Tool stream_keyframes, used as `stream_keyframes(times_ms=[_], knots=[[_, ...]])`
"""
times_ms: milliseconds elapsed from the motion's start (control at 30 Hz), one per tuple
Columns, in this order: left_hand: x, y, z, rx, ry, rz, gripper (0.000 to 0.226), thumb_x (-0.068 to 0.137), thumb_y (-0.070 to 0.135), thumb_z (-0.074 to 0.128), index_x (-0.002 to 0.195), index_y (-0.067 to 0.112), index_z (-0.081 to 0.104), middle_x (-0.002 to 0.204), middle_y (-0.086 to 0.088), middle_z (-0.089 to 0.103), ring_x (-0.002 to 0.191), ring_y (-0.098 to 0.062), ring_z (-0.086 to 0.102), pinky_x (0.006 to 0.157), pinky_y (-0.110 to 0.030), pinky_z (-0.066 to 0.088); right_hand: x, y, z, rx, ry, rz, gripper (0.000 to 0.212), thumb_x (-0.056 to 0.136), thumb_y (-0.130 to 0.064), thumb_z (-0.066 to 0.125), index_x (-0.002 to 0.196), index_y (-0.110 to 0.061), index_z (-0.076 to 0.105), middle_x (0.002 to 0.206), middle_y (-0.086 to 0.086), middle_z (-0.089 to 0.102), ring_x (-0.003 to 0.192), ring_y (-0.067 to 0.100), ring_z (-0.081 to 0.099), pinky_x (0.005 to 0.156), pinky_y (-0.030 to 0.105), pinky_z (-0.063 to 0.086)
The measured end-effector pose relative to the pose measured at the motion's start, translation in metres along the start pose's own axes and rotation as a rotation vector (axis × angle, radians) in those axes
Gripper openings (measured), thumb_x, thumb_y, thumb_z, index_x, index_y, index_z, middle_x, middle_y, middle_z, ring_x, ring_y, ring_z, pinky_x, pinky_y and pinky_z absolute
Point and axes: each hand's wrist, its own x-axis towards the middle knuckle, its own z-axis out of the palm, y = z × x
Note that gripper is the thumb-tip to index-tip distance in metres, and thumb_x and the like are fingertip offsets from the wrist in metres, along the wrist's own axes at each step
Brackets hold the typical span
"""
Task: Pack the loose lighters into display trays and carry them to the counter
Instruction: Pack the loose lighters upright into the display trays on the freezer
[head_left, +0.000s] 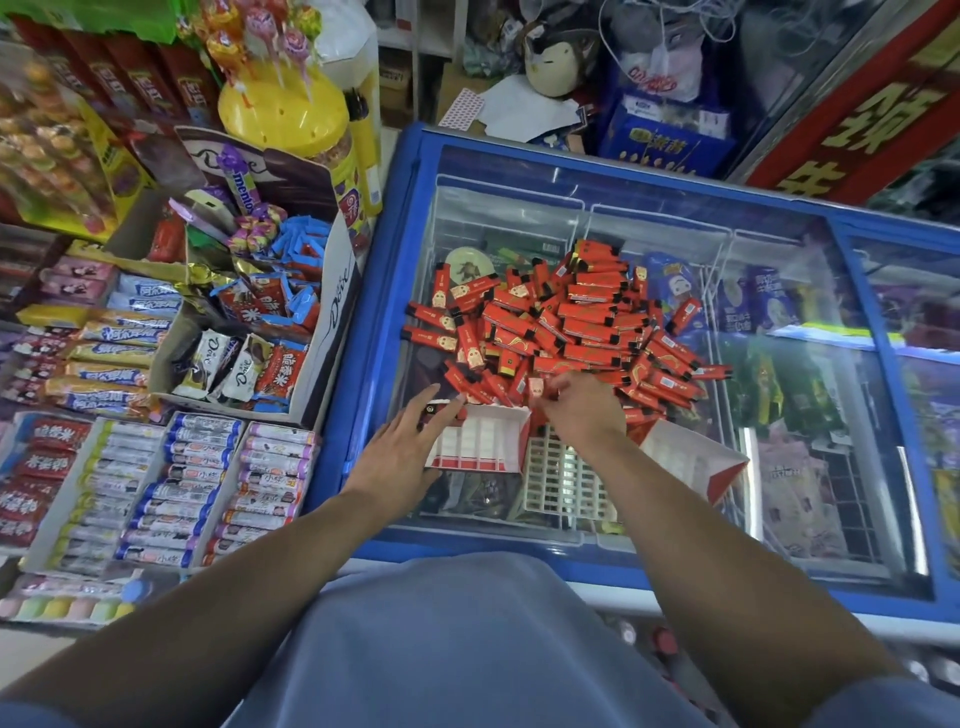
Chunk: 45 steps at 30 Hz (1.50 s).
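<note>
Head view: right hand (576, 410) pinches a lighter (536, 388) just right of the tray (480, 441). Left hand (402, 447), fingers spread, steadies the tray's left edge.

Bare forearms (218, 587), grey-blue shirt (457, 649)

left hand (402, 449): flat against display tray (480, 441)
right hand (584, 408): pinching lighter (536, 387)
pile of lighters (566, 322): on freezer lid (675, 228)
</note>
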Motion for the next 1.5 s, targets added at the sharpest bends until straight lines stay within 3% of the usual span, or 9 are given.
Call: stream_keyframes(times_ms=[233, 500, 667, 867, 967, 1067, 1233, 1333, 1500], knots=[[0.001, 0.001, 0.000, 0.011, 0.036, -0.016, 0.095, 0.088, 0.022, 0.079, 0.160, 0.038, 0.019, 0.167, 0.000, 0.016, 0.130, -0.033, 0.055, 0.110, -0.045, 0.044, 0.004, -0.006, -0.002, 0.124, -0.050, -0.002, 0.022, 0.091, -0.032, 0.074, 0.073, -0.023, 0.065, 0.077, -0.002, 0.072, 0.063, 0.009, 0.065, 0.057, 0.023, 0.049], [0.002, -0.004, 0.008, -0.038, 0.057, -0.010, 0.099, 0.084, 0.017, 0.081, 0.155, 0.040, 0.016, 0.164, 0.004, 0.014, 0.118, -0.032, 0.062, 0.086, -0.044, 0.059, -0.030, 0.040, -0.032, 0.129, -0.024, -0.193, 0.015, 0.092, -0.027, 0.074, 0.106, -0.023, 0.075, 0.074, -0.017, 0.063, 0.057, 0.000, 0.056, 0.051, 0.014, 0.038], [0.003, -0.004, 0.009, -0.055, 0.060, -0.010, 0.098, 0.083, 0.015, 0.082, 0.157, 0.036, 0.022, 0.165, 0.002, 0.016, 0.113, -0.030, 0.064, 0.074, -0.040, 0.059, -0.037, 0.050, -0.016, 0.066, -0.032, -0.277, 0.012, 0.098, -0.026, 0.067, 0.104, -0.024, 0.076, 0.106, -0.007, 0.073, 0.084, 0.006, 0.065, 0.075, 0.022, 0.046], [0.002, -0.002, 0.004, -0.039, 0.029, -0.010, 0.097, 0.085, 0.015, 0.080, 0.159, 0.035, 0.021, 0.167, 0.002, 0.012, 0.116, -0.031, 0.062, 0.080, -0.040, 0.058, -0.041, 0.047, 0.007, 0.028, -0.021, -0.302, 0.016, 0.092, -0.028, 0.074, 0.104, -0.022, 0.066, 0.107, -0.007, 0.060, 0.087, 0.012, 0.063, 0.082, 0.034, 0.055], [0.000, 0.000, 0.004, -0.005, 0.040, 0.003, 0.104, 0.082, 0.026, 0.084, 0.160, 0.036, 0.017, 0.170, -0.002, 0.008, 0.141, -0.035, 0.043, 0.108, -0.049, 0.048, -0.045, 0.054, 0.014, -0.085, -0.072, -0.323, 0.028, 0.089, -0.034, 0.075, 0.114, -0.027, 0.065, 0.117, -0.007, 0.057, 0.103, 0.014, 0.060, 0.093, 0.037, 0.052], [-0.003, 0.011, 0.002, 0.191, 0.127, 0.238, 0.095, 0.082, 0.048, 0.079, 0.158, 0.030, 0.026, 0.169, -0.010, 0.015, 0.157, -0.031, 0.014, 0.126, -0.052, 0.018, -0.045, 0.059, 0.016, -0.148, -0.094, -0.383, 0.028, 0.092, -0.034, 0.071, 0.119, -0.029, 0.068, 0.119, -0.008, 0.060, 0.117, 0.017, 0.052, 0.099, 0.041, 0.047], [0.004, 0.062, 0.016, 0.240, 0.086, 0.843, 0.026, 0.094, 0.029, 0.061, 0.116, 0.022, 0.074, 0.134, -0.002, 0.065, 0.130, -0.026, 0.057, 0.120, -0.037, 0.029, -0.040, 0.058, 0.020, -0.261, -0.215, -0.438, 0.033, 0.092, -0.035, 0.071, 0.123, -0.027, 0.065, 0.117, -0.007, 0.057, 0.120, 0.018, 0.049, 0.099, 0.041, 0.047], [0.012, 0.085, 0.035, 0.409, -0.089, 0.887, 0.043, 0.090, 0.023, 0.059, 0.132, 0.022, 0.065, 0.147, -0.005, 0.055, 0.141, -0.026, 0.046, 0.126, -0.039, 0.016, -0.037, 0.060, 0.015, -0.119, -0.138, -0.344, 0.024, 0.094, -0.035, 0.069, 0.114, -0.025, 0.063, 0.113, -0.005, 0.061, 0.108, 0.015, 0.055, 0.094, 0.036, 0.048], [0.020, 0.094, 0.045, 0.727, -0.300, 0.735, 0.069, 0.104, 0.029, 0.049, 0.164, 0.022, 0.016, 0.172, -0.015, 0.006, 0.159, -0.032, 0.001, 0.125, -0.057, -0.008, -0.038, 0.050, -0.003, 0.291, 0.065, -0.228, 0.014, 0.098, -0.026, 0.067, 0.110, -0.022, 0.060, 0.095, -0.006, 0.068, 0.080, 0.011, 0.065, 0.069, 0.026, 0.050]])
